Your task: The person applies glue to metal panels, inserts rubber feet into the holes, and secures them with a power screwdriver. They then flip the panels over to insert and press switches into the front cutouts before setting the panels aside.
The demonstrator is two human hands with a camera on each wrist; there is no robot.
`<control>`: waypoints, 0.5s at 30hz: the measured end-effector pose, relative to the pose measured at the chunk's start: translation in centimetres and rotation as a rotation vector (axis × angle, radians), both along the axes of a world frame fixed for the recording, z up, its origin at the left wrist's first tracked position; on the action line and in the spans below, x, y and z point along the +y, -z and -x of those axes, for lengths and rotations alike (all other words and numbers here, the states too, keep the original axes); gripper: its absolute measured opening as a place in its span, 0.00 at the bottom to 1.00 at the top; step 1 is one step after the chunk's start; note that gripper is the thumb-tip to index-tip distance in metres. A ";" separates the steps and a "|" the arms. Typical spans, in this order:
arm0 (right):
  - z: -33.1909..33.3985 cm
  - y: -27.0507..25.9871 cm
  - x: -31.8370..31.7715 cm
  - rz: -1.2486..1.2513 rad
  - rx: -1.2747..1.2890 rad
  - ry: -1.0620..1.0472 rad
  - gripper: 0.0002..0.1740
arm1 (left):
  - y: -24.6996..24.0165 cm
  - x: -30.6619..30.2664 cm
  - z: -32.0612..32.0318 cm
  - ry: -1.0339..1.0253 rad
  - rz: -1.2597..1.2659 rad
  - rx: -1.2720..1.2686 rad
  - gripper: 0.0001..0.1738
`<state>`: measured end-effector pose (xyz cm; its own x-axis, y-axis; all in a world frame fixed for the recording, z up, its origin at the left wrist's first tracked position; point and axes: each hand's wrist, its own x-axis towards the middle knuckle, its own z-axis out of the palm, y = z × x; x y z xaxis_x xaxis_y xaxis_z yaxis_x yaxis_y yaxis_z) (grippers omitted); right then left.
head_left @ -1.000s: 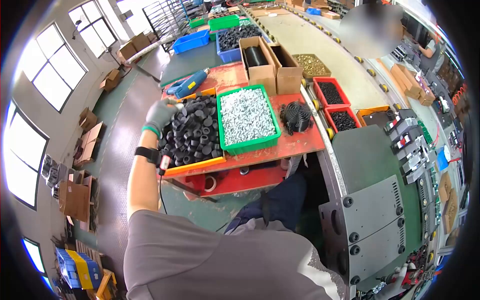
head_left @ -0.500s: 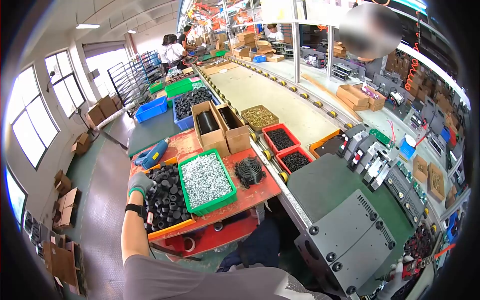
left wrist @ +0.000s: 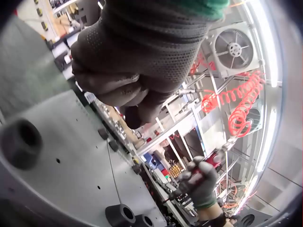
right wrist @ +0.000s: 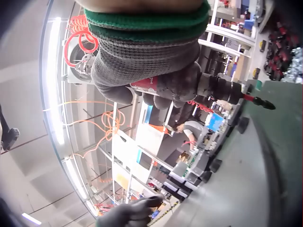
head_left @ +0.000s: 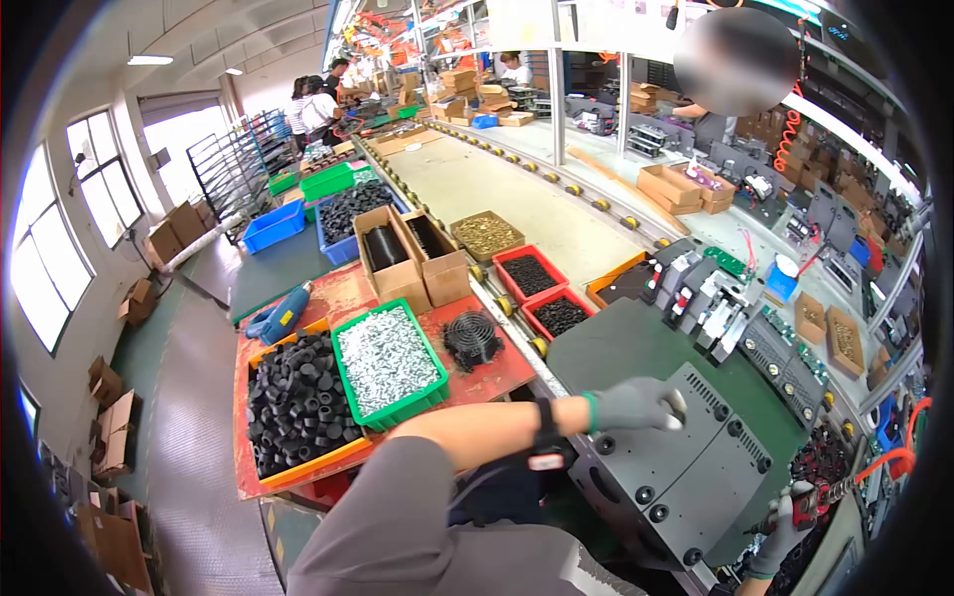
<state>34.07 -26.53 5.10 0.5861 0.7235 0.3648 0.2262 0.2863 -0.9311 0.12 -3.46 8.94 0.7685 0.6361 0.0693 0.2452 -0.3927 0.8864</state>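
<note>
My gloved left hand point(head_left: 646, 405) is over a grey metal panel point(head_left: 686, 467) with round black rubber feet along its edges. Its fingers are curled, and a dark rubber foot point(left wrist: 133, 117) shows at the fingertips in the left wrist view. At the lower right of the head view, my gloved right hand point(head_left: 787, 531) grips a red air screwdriver point(head_left: 810, 507). The tool's bit point(right wrist: 262, 102) points out past the fingers in the right wrist view. One rubber foot point(left wrist: 21, 142) on the panel looms close to the left wrist camera.
An orange bin of black rubber feet point(head_left: 303, 402) and a green bin of silvery screws point(head_left: 388, 358) stand on the red table. A black fan guard point(head_left: 472, 340) lies beside them. Red trays point(head_left: 530, 274) border the roller line. A red coiled hose point(head_left: 894, 459) feeds the screwdriver.
My left hand has left the bin of black rubber feet and swung right, over the grey panel. The head view has turned up and right. The right hand still holds the screwdriver.
</note>
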 end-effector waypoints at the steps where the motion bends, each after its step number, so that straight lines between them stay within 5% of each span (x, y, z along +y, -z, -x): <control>1: 0.1 -1.1 -0.1 -0.007 -0.012 0.012 0.18 | 1.0 0.1 -2.7 0.027 0.068 0.005 0.24; 4: 2.2 -5.5 -0.6 -0.111 -0.025 -0.028 0.18 | 1.1 -0.4 -7.1 0.116 -0.178 0.178 0.21; 9: 5.3 -10.1 -0.6 -0.280 -0.079 -0.166 0.20 | 3.9 0.8 -5.9 0.099 -0.195 0.240 0.21; 15: 12.3 -13.8 2.4 -0.306 -0.005 -0.173 0.24 | 5.1 -0.2 -5.5 -0.109 -0.349 0.200 0.22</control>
